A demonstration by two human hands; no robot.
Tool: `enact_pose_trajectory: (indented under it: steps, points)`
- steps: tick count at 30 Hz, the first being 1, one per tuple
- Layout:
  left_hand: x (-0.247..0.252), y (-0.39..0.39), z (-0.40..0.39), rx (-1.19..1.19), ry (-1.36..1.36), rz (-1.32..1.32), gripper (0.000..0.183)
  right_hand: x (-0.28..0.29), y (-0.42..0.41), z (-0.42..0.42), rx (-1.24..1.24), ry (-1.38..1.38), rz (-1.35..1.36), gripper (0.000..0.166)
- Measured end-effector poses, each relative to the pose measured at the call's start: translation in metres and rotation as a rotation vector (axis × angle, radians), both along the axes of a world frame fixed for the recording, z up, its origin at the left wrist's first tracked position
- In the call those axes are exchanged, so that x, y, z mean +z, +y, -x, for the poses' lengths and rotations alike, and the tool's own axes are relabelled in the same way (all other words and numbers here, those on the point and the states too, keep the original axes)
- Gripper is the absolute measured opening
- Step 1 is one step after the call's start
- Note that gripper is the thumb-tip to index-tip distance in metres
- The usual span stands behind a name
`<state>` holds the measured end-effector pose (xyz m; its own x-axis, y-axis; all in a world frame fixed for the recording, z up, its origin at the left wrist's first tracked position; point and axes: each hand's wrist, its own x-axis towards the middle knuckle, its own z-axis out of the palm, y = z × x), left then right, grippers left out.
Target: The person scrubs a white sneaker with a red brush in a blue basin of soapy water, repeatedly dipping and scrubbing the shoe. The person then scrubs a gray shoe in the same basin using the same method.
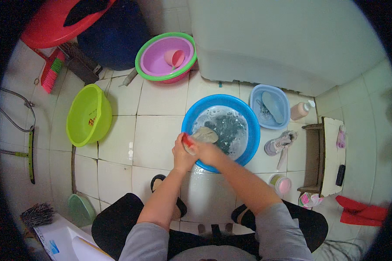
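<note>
Both hands meet over the near left rim of a blue plastic basin (253,143) filled with foamy dark water (230,132). My left hand (183,158) grips a pale shoe (205,134), its sole turned up and its toe end over the water. Across the shoe, my right hand (209,153) is closed on a small red scrubbing brush (187,140). The brush and right hand are motion-blurred, and fingers hide much of the shoe. Right of the basin, another pale sneaker (276,145) lies on the tiles with its tongue pulled out.
A light blue tub (253,107) holds insoles and laces. Nearby stand a pump bottle (301,110), a jar with pink contents (280,184) and a wooden stool (331,156) on its side. A lime basin (72,125) leans at left; nested basins (147,76) stand behind.
</note>
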<state>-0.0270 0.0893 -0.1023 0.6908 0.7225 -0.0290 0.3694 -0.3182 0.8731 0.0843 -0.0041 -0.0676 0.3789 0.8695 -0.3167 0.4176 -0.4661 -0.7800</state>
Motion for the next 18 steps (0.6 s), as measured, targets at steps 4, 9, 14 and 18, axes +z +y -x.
enact_pose_trajectory:
  steps: [4, 9, 14, 18]
  points:
    - [0.021, -0.003, -0.013, -0.076, 0.08, -0.164, 0.09, 0.003, -0.003, -0.012, -0.169, -0.101, 0.07, 0.047]
    - [-0.005, 0.004, 0.004, -0.035, 0.036, -0.263, 0.102, 0.008, -0.004, 0.007, -0.082, 0.061, -0.046, 0.049]
    - [0.027, 0.002, -0.011, -0.124, 0.049, -0.139, 0.102, -0.05, -0.03, -0.052, -0.381, -0.08, 0.331, 0.05]
    - [0.019, 0.007, -0.009, -0.176, 0.011, -0.091, 0.106, -0.092, -0.056, -0.055, -0.801, -0.366, 0.266, 0.057]
